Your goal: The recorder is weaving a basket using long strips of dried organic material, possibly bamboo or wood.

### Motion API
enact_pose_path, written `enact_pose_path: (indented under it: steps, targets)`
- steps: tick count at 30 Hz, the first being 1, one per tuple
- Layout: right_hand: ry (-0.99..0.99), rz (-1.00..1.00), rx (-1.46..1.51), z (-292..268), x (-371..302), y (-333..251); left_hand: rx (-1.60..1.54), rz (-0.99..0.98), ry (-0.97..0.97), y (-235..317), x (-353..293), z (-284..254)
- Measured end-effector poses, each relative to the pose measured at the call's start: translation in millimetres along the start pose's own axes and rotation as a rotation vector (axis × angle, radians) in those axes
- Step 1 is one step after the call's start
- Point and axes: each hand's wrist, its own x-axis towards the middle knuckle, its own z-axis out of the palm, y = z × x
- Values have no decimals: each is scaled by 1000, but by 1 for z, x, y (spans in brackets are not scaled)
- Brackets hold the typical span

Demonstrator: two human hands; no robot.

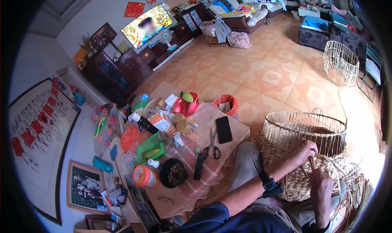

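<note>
Basketwork (296,187) sits by the knees (246,157), probably light and springy, its strand (312,163) likely brittle when kinked. I see left hand (304,149) and right hand (321,181) pinching that strand; I'd brace the weave.

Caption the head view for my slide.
Left hand and right hand hold a strip at a partly woven basket, table nearby.
</note>
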Motion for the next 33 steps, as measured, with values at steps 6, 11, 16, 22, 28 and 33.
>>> enact_pose_path:
  steps: [6, 11, 16, 22, 28, 33]
  targets:
    - [279, -118, 434, -10, 20, 46, 215, -31, -223, 12, -6, -2]
    - [-114, 372, 1159, -55, 10, 11, 126, 101, -38, 15, -13, 9]
    - [125, -61, 1953, -73, 2, 41, 391, -106, 29, 11, -12, 5]
    - [105, -76, 1396, -24, 20, 63, 399, -148, 67, 16, -11, 11]
    - [315, 16, 580, -1, 61, 46, 300, -86, 124, 31, -16, 18]
    - [258, 71, 1264, -21, 92, 30, 244, 46, 220, 21, -23, 30]
